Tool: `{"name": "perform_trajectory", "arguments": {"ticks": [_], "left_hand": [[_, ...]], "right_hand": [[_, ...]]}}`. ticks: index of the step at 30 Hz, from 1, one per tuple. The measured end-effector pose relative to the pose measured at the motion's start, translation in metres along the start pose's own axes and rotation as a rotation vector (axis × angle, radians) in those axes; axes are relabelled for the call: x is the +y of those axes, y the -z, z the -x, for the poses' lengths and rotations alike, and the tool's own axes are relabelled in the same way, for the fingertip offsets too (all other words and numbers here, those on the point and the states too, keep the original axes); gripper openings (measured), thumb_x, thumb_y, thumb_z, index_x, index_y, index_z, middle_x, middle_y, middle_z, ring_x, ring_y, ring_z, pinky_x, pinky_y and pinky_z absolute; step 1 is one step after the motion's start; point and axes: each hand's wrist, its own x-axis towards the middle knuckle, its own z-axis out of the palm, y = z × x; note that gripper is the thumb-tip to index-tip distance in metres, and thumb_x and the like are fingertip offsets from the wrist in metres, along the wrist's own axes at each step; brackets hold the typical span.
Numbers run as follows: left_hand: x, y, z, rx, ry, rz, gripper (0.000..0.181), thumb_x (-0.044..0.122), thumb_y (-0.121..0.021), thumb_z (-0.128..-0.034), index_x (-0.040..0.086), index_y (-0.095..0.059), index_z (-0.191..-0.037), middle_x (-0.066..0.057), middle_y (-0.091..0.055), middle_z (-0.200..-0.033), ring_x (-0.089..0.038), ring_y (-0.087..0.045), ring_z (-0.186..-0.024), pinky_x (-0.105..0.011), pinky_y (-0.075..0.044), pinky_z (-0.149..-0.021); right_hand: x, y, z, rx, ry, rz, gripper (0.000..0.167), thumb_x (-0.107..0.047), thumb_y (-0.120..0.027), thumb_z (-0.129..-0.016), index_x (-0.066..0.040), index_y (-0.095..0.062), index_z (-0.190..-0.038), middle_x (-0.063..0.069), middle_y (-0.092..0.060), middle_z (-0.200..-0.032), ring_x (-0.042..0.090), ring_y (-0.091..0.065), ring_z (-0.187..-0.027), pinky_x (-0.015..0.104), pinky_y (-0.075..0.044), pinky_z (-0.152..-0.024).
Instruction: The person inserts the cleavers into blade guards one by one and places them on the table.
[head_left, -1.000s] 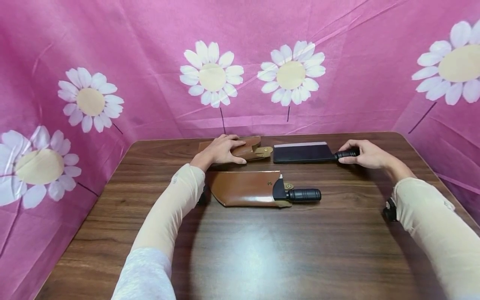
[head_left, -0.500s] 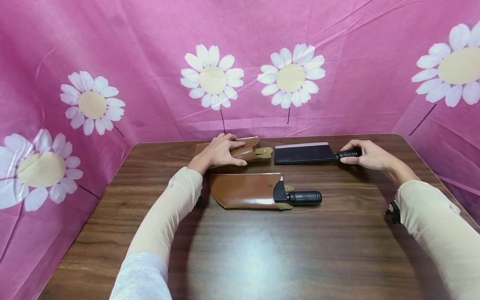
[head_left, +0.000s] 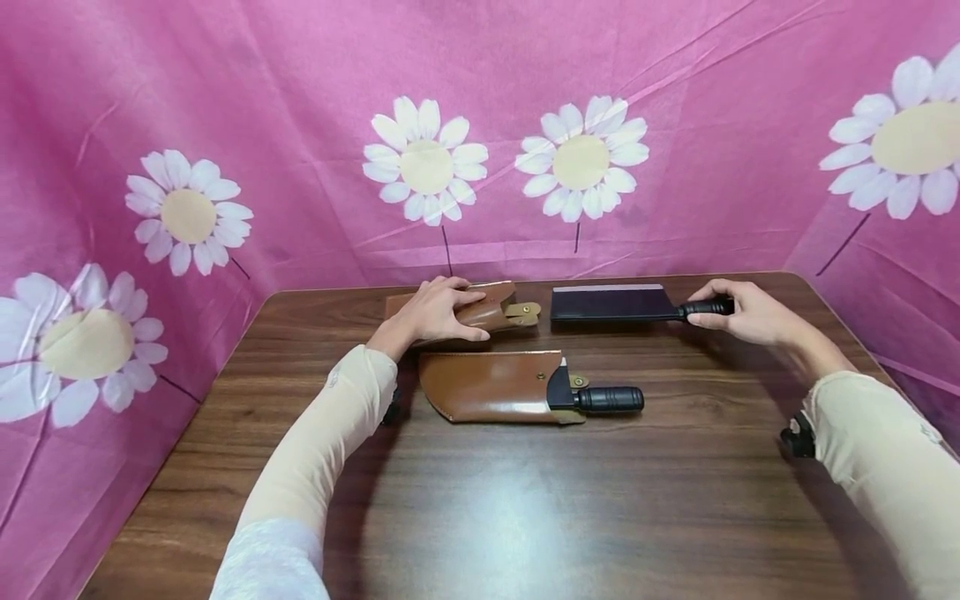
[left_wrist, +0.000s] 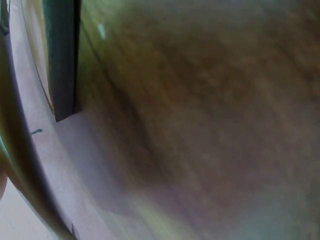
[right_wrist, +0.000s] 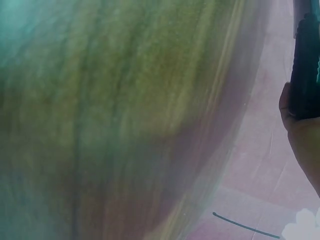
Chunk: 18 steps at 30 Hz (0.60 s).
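Observation:
In the head view my left hand (head_left: 435,312) lies over the rear brown leather sheath (head_left: 487,308), thumb and fingers spread across it and gripping its sides. The sheath's snap strap points right, toward a dark flat cleaver blade (head_left: 611,304) with a pale upper edge, a small gap apart. My right hand (head_left: 753,312) pinches that cleaver's black handle (head_left: 705,307) between thumb and fingers. The right wrist view shows the hand (right_wrist: 302,140) around the black handle (right_wrist: 305,70) at its right edge.
A second brown sheath (head_left: 487,387) lies in front, holding another cleaver whose black handle (head_left: 611,400) sticks out to the right. The wooden table (head_left: 480,517) meets a pink cloth (head_left: 502,50) with white flowers at its back and sides.
My right hand and the cleaver have shifted slightly right. My left hand and the rear sheath have moved a little left, widening the gap between sheath and blade.

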Motion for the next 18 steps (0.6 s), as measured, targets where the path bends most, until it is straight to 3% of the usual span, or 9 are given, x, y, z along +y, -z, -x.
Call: {"name": "perform_trajectory", "arguments": {"ticks": [9,18], "left_hand": [[0.007,-0.001,0.007,0.042,-0.043,-0.022,0.087,0.072,-0.072,-0.0746,0.023,-0.059,-0.145,-0.009,-0.049,-0.149,-0.029,-0.043,-0.13,-0.044,-0.033,-0.099],[0.008,0.0,0.01,0.06,-0.062,-0.032,0.087,0.073,-0.07,-0.0752,0.023,-0.059,-0.146,-0.01,-0.047,-0.15,-0.029,-0.042,-0.132,-0.045,-0.033,-0.101]], "right_hand": [[-0.012,-0.003,0.008,0.036,0.009,-0.042,0.025,-0.013,-0.077,-0.091,-0.002,-0.069,-0.111,0.008,-0.066,-0.094,0.01,-0.055,-0.08,0.024,-0.041,-0.068],[-0.023,-0.007,0.013,0.068,0.058,0.01,0.022,-0.011,-0.078,-0.09,-0.007,-0.07,-0.11,0.005,-0.066,-0.095,0.009,-0.055,-0.079,0.022,-0.04,-0.069]]}}
